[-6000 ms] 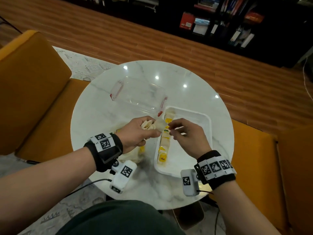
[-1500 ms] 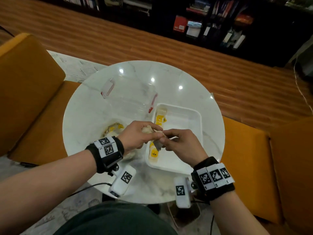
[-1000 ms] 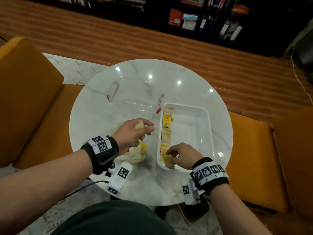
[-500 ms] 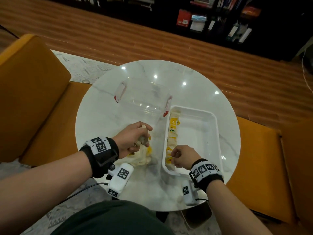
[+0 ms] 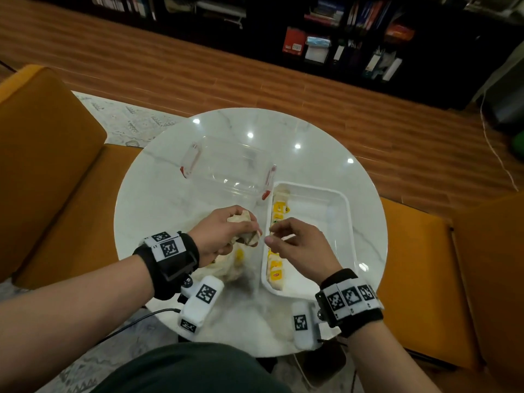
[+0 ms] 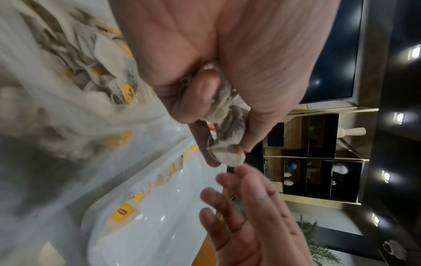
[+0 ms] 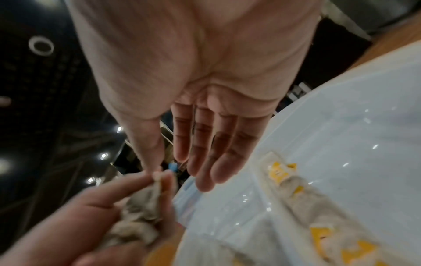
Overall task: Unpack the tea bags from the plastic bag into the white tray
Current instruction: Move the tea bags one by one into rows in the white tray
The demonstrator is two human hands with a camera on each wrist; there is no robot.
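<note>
Partly unpacked: tea bags [image 5: 276, 245] line the white tray [image 5: 344, 236]; left hand [image 5: 219, 236] grips more, right hand [image 5: 297, 248] relaxed, plastic bag [image 5: 226, 268] unemptied.

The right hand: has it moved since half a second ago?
Yes. The right hand left the white tray's near corner, now beside the left hand.

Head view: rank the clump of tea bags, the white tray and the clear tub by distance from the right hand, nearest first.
From the right hand:
1. White tray, directly under it.
2. Clump of tea bags, just left, gripped by the left hand.
3. Clear tub, farther back and left.
</note>
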